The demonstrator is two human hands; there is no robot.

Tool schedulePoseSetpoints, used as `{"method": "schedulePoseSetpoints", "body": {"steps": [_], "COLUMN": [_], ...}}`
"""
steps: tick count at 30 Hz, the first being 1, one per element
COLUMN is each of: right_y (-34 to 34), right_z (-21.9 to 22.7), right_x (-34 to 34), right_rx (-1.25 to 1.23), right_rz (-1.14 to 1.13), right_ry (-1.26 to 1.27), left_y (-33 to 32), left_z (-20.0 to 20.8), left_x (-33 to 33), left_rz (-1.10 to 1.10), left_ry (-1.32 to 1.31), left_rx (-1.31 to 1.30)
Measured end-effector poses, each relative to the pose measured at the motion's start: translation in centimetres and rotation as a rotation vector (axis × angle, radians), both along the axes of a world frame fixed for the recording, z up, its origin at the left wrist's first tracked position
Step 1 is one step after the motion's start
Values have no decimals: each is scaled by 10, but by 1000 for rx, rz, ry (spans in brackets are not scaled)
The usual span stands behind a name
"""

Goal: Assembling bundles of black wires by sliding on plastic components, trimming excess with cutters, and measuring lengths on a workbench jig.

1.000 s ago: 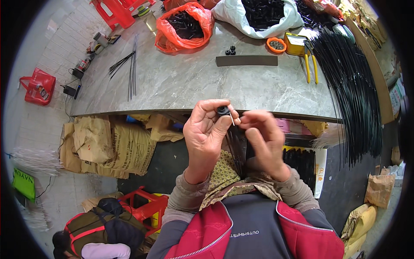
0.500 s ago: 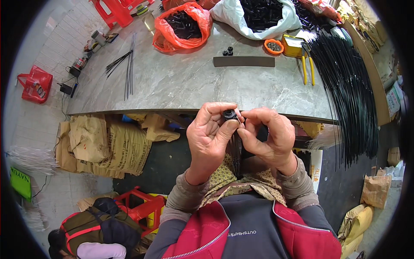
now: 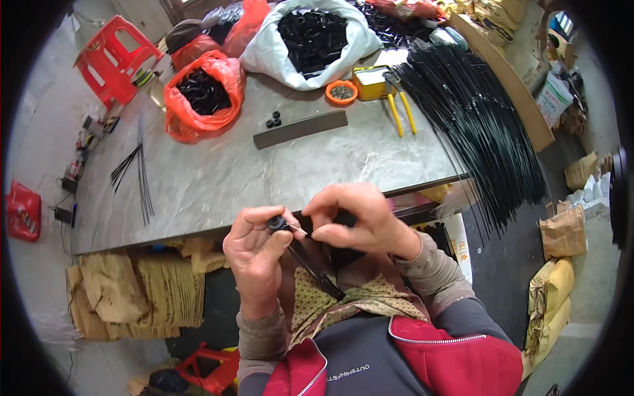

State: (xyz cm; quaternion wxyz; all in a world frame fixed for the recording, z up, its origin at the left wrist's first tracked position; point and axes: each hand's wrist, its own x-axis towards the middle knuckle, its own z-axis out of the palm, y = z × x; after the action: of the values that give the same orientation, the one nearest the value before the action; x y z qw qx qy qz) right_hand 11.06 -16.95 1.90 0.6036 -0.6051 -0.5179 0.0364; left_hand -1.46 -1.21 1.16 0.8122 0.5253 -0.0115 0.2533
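Observation:
My left hand [image 3: 256,254] is closed, finger and thumb pinching a round black plastic fitting [image 3: 278,223] with a hole in its face. A thin pale sliver [image 3: 295,228] shows beside the fitting at my fingertips; I cannot make out what it is. Dark slender strands [image 3: 318,274] run from beneath this hand down toward my lap. Just to the right, my right hand [image 3: 360,221] is curled, its thumb and forefinger tips apart, with nothing visible between them. Both hands are in front of the table's near edge.
On the grey table [image 3: 218,178] lie a dark flat strip [image 3: 300,129], small black fittings [image 3: 273,119], yellow-handled pliers [image 3: 400,112] and a large bundle of black rods [image 3: 472,125]. Farther back are an orange dish [image 3: 341,99], a red bag [image 3: 173,109] and a white sack [image 3: 264,56] of black parts.
The view has swung right, so the table and its things sit further left. My right fingers have separated from the fitting; my left hand still holds it.

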Motion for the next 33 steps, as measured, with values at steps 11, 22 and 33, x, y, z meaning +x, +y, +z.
{"method": "schedulePoseSetpoints", "body": {"steps": [11, 22, 33], "right_y": [-57, -83, -64], "right_z": [-81, -83, 80], "right_x": [204, 261, 51], "right_rx": [-950, -746, -940], "right_rz": [-1317, -645, 186], "right_ry": [-560, 181, 49], "left_y": [14, 8, -11], "left_z": [-8, -1, 0], "left_x": [24, 14, -5], "left_rz": [-105, -52, 5], "left_ry": [57, 120, 23], "left_rx": [-69, -58, -45]}}
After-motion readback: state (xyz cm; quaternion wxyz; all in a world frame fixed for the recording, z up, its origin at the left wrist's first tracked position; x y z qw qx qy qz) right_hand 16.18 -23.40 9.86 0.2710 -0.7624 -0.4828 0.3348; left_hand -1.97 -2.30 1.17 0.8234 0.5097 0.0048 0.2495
